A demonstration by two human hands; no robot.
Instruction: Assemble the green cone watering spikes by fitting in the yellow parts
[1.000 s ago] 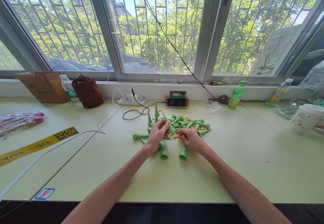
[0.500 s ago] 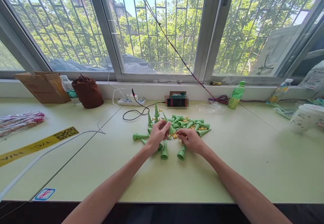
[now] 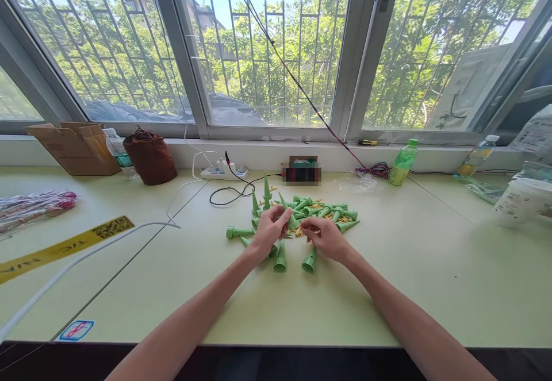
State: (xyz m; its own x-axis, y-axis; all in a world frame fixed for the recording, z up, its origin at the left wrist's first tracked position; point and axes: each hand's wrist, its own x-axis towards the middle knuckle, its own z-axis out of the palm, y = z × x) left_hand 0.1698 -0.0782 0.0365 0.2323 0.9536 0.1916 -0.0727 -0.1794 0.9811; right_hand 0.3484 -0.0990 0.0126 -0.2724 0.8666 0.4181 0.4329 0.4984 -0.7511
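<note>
My left hand [image 3: 271,230] is closed around a green plastic watering spike [image 3: 286,204], its tip pointing up and its wide end toward my right hand. Just to the right, my right hand [image 3: 324,237] has thumb and fingers pinched together; whatever lies between them is too small or hidden to name. Behind both hands spreads a pile of green spikes [image 3: 326,211] mixed with small yellow pieces [image 3: 298,232]. Two spikes [image 3: 267,192] stand upright at the pile's left. Nearer me lie loose spikes with open ends facing forward, one [image 3: 280,259] between my wrists and another [image 3: 309,262] beneath my right hand.
A power strip [image 3: 224,170] with cables and a small box [image 3: 302,171] sit along the sill. Bottles [image 3: 403,162], a white tub [image 3: 524,201], a brown bag [image 3: 149,157] and a cardboard box [image 3: 77,148] stand around. A white cable [image 3: 86,260] crosses the left.
Both hands stay almost in place. The held spike has shifted very slightly, and the fingers of my right hand have moved a little at its wide end.
</note>
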